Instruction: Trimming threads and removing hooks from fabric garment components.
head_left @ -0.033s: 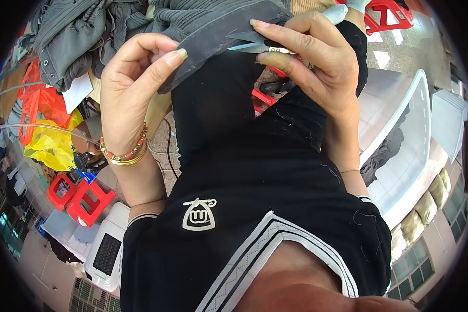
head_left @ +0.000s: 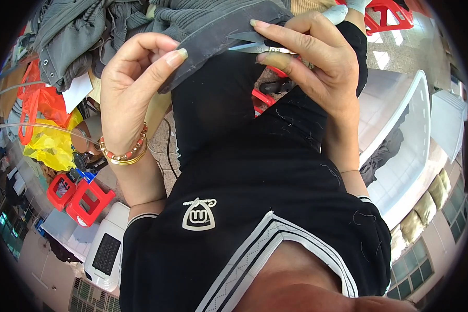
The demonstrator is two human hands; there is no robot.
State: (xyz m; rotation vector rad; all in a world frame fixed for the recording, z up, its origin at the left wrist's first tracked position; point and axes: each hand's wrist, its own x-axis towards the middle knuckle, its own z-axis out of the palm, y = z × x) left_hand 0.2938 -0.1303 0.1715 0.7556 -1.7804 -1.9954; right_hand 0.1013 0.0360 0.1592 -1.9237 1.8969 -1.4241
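A dark grey garment with a smooth band along its edge (head_left: pixel 208 39) is stretched across my lap at the top of the view. My left hand (head_left: pixel 132 78), wearing bracelets, pinches the band's left end between thumb and fingers. In my right hand (head_left: pixel 322 60) is a small pair of thread snips (head_left: pixel 248 48), held between thumb and fingers. The two pointed blades are apart and point left, lying at the band's lower edge. Whether a thread is between them is too small to tell. Loose thread ends cling to my black clothes (head_left: pixel 218 161).
More grey garments (head_left: pixel 83 41) are heaped at the upper left. Red and yellow plastic bags (head_left: pixel 49 140) and red stools (head_left: pixel 91 203) are below them. To my right stands a white bin (head_left: pixel 400 171) with dark cloth inside; another red stool (head_left: pixel 390 18) is at the far right.
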